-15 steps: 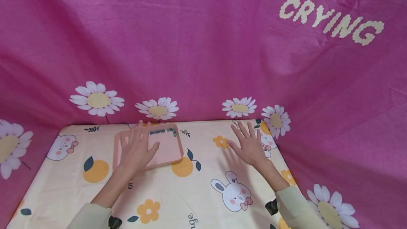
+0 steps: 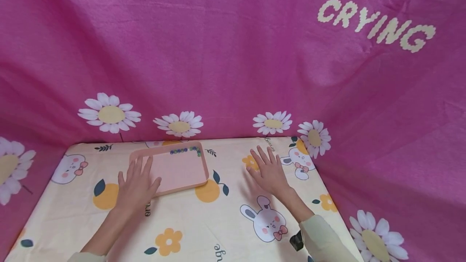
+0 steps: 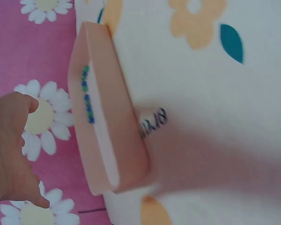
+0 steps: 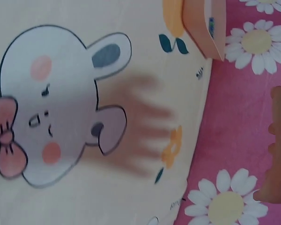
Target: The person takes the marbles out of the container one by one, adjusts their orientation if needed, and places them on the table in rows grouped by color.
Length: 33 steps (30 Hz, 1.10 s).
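A shallow pink tray [image 2: 178, 170] lies on the patterned cloth, left of the middle. Inside it, several small blue and green marbles [image 2: 179, 151] line the far edge and turn the far right corner. My left hand [image 2: 136, 187] hovers with spread fingers over the tray's near left corner, holding nothing; the left wrist view shows it apart from the tray. To the right, my right hand [image 2: 268, 174] is spread above the cloth beside a printed orange flower. Its shadow [image 4: 140, 126] falls on the cloth in the right wrist view, and nothing is in it.
A cream cloth [image 2: 204, 225] printed with rabbits, oranges and flowers covers the table. Magenta fabric [image 2: 233, 64] with daisies and lettering hangs behind and along both sides. A small black object [image 2: 296, 241] shows at the right sleeve.
My left hand has drawn back toward me and left, uncovering more of the tray. My right hand has shifted slightly left and nearer. The tray and marbles have stayed put.
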{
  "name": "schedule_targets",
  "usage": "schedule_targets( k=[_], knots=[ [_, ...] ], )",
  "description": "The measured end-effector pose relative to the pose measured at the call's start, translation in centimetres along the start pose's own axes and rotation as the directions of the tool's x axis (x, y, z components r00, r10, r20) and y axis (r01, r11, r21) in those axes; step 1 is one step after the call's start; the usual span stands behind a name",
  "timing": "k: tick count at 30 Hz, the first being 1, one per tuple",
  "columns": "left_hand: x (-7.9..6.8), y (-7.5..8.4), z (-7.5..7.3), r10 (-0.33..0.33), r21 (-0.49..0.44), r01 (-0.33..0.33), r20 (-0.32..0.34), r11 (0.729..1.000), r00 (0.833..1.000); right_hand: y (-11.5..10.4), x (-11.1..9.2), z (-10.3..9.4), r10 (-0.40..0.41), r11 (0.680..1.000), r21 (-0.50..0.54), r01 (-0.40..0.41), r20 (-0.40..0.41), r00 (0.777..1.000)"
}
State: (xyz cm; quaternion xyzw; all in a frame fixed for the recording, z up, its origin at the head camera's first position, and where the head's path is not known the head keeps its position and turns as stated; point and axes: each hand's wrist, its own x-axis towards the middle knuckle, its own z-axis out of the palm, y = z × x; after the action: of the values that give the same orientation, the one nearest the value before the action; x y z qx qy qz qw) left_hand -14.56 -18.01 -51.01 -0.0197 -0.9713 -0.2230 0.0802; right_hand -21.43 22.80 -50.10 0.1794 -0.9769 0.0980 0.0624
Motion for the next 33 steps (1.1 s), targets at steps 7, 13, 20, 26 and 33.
schedule_targets(
  k=[7,13,20,26,33],
  knots=[
    [-1.2,-2.6,0.7,-0.013,0.002,0.013,-0.003,1.0,1.0,-1.9,0.4,2.0,-0.015,1.0,0.02,0.015,0.023,1.0],
    [-1.7,-4.1,1.1,-0.04,0.028,0.041,-0.014,0.999,0.999,-3.6,0.8,3.4,-0.037,0.999,0.038,0.036,0.007,0.999],
    [-2.0,-5.6,1.5,-0.091,0.044,0.089,0.025,0.995,0.996,-5.6,2.2,5.0,-0.024,0.999,0.04,0.022,0.064,0.998],
    [-2.0,-6.9,2.0,-0.136,0.033,0.134,0.066,0.99,0.989,-6.8,3.0,6.4,-0.002,1.0,0.022,-0.001,0.115,0.993],
    [-2.1,-7.5,2.6,-0.199,-0.031,0.202,0.083,0.979,0.977,-7.6,3.7,7.6,-0.02,0.999,-0.032,0.025,0.14,0.99]
  ],
)
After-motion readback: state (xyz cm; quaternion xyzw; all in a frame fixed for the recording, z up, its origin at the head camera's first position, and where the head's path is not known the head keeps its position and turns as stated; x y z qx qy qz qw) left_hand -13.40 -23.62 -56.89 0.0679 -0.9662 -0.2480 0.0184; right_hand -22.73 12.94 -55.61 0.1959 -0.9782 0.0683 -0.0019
